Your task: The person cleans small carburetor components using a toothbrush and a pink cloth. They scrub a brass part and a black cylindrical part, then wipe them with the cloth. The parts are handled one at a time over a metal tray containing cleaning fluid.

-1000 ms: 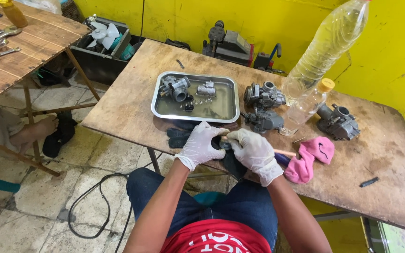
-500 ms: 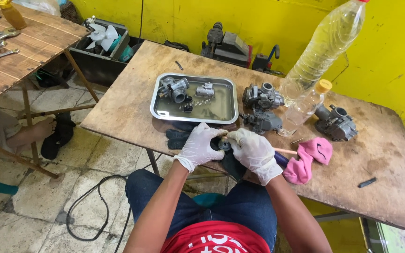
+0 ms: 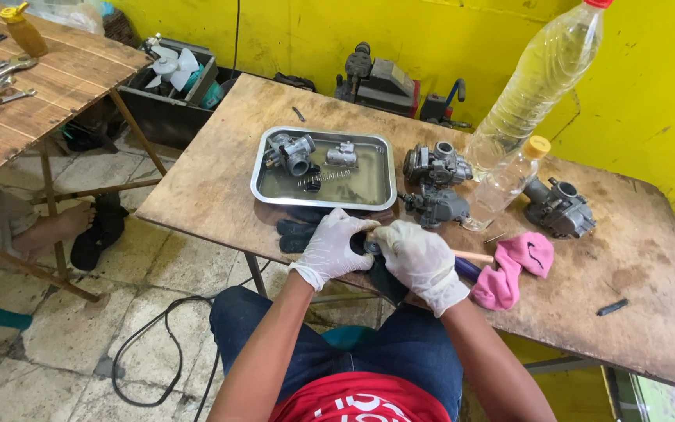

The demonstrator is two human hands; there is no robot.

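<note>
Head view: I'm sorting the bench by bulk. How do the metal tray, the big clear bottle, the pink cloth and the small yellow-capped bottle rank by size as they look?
1. Metal tray and big clear bottle: they look alike in size, so no ranking.
2. Pink cloth and small yellow-capped bottle: also close, so unsure.

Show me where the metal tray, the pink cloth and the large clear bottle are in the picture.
metal tray (image 3: 380,168): head view, on its right rim.
pink cloth (image 3: 509,270): head view, on the middle of the folded fabric.
large clear bottle (image 3: 537,82): head view, on the middle of its body.
</note>
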